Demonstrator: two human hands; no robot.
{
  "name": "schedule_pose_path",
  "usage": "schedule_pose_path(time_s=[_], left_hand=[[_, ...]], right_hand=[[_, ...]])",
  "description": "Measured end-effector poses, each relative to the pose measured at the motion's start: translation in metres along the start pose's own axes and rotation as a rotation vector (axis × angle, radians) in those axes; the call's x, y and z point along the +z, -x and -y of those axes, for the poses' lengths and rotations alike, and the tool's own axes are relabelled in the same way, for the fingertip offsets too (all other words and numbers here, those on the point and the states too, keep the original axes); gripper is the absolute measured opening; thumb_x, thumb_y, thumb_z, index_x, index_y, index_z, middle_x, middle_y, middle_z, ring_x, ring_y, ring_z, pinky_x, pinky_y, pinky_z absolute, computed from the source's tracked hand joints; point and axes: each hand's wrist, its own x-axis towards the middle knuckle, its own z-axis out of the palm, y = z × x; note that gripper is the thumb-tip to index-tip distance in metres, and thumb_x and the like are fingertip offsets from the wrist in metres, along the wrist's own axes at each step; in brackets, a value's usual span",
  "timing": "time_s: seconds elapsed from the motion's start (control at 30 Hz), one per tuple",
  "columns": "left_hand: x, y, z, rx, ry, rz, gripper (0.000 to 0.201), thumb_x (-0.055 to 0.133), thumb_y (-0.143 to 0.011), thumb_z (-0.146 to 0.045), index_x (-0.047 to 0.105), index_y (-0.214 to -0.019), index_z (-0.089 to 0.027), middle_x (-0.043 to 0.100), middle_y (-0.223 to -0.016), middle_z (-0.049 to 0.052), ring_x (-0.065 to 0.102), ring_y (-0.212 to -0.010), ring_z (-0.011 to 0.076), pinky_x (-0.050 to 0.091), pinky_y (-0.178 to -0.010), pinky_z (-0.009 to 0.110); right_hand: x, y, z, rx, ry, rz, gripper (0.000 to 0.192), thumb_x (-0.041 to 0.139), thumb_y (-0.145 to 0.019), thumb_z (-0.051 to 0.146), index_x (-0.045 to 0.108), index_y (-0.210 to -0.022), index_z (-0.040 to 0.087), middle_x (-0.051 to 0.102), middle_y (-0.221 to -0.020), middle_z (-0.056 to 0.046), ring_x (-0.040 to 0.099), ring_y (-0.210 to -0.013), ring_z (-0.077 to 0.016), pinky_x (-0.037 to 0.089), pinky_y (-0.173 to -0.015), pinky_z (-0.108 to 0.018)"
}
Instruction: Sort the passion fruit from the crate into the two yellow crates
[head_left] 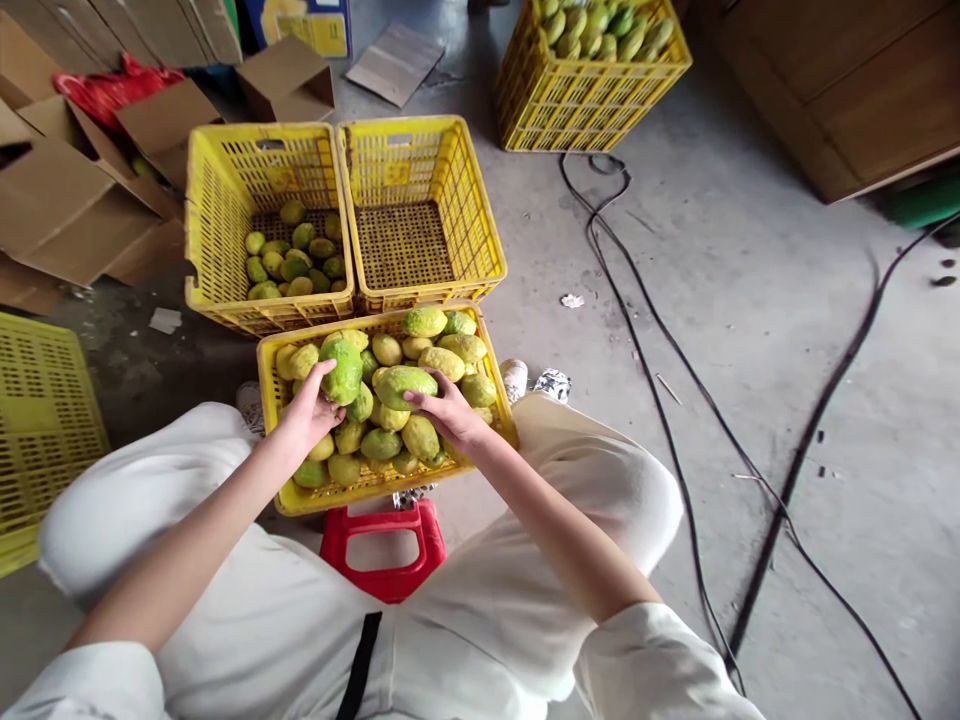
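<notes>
Between my knees stands a shallow yellow plastic crate (390, 488) heaped with oval, yellow-green fruits (421, 437) with bumpy rinds, citron-like in look. My left hand (311, 410) is closed round a bright green bumpy fruit (343, 372) above the left part of the heap. My right hand (448, 408) grips the near end of a longer green oval fruit (401, 387) with thumb and fingers, over the middle of the heap. Whether that fruit still rests on those below I cannot tell. Some of the fingers of both hands are hidden behind the fruits.
Touching the far side are two deep yellow crates: the left one (196, 220) holds several fruits, the right one (495, 255) shows its bare bottom. A full crate (577, 105) stands farther back. Cardboard boxes (67, 205) lie left, cables (787, 510) right, a red plastic frame (382, 582) close.
</notes>
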Motion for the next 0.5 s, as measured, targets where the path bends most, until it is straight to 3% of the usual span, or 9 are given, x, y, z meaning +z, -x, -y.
schedule_pose_path(time_s=[0.27, 0.5], left_hand=[[-0.002, -0.002, 0.004, 0.078, 0.022, -0.029, 0.025, 0.077, -0.065, -0.027, 0.066, -0.086, -0.022, 0.069, -0.070, -0.002, 0.062, -0.058, 0.0133, 0.038, -0.050, 0.022], [-0.002, -0.001, 0.005, 0.126, -0.002, 0.057, 0.027, 0.078, -0.066, -0.023, 0.064, -0.088, -0.023, 0.071, -0.079, -0.001, 0.067, -0.069, 0.0158, 0.047, -0.059, 0.026]], right_hand=[[-0.003, -0.006, 0.001, 0.016, 0.032, -0.028, 0.063, 0.092, -0.051, 0.035, 0.053, -0.100, 0.027, 0.068, -0.100, -0.001, 0.068, -0.106, -0.0270, 0.054, -0.104, -0.047], [0.003, 0.003, 0.010, -0.044, 0.023, 0.037, 0.055, 0.089, -0.058, 0.037, 0.058, -0.103, 0.027, 0.072, -0.102, -0.003, 0.069, -0.106, -0.0278, 0.054, -0.102, -0.046]])
